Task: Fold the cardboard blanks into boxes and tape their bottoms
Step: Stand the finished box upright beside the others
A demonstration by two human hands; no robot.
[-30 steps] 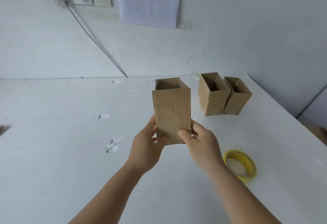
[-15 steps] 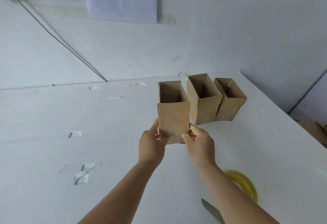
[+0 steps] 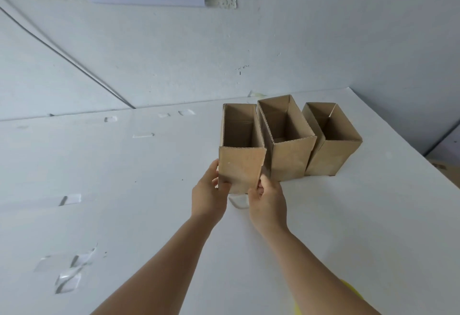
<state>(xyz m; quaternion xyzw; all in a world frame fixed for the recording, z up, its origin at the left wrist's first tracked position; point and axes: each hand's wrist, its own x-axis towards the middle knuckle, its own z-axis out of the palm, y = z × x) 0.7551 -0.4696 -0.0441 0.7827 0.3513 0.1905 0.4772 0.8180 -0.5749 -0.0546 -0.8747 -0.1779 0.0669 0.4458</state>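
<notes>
**Third box going down next to the other two – notes on how this cardboard handles**

Nearest me, a sliver of the yellow tape roll [image 3: 352, 289] peeks out from behind my right forearm, well short of the held box.

Then the hands. My left hand [image 3: 208, 196] has its thumb on the front face of the held box [image 3: 240, 169] at the lower left corner; the other fingers go round the side where I can't see them. My right hand [image 3: 268, 199] pinches the lower right corner the same way, fingertips curled onto the edge. So both are closed on the bottom corners, with nothing flat or spread.

The box is upright, open end up, its right wall just beside the middle box [image 3: 286, 140]; I can't tell whether they touch. Whether its bottom is fully on the white table [image 3: 149, 177] is also hard to say.

My guess is it's super light, empty corrugated board that's stiff along the walls but squashy if you squeeze mid-panel. Corners and folded edges are the strong spots, so down low is the place to grip. The surface looks matte, not slippery.

Beyond the middle box sits the far box [image 3: 331, 145], right against it.
</notes>
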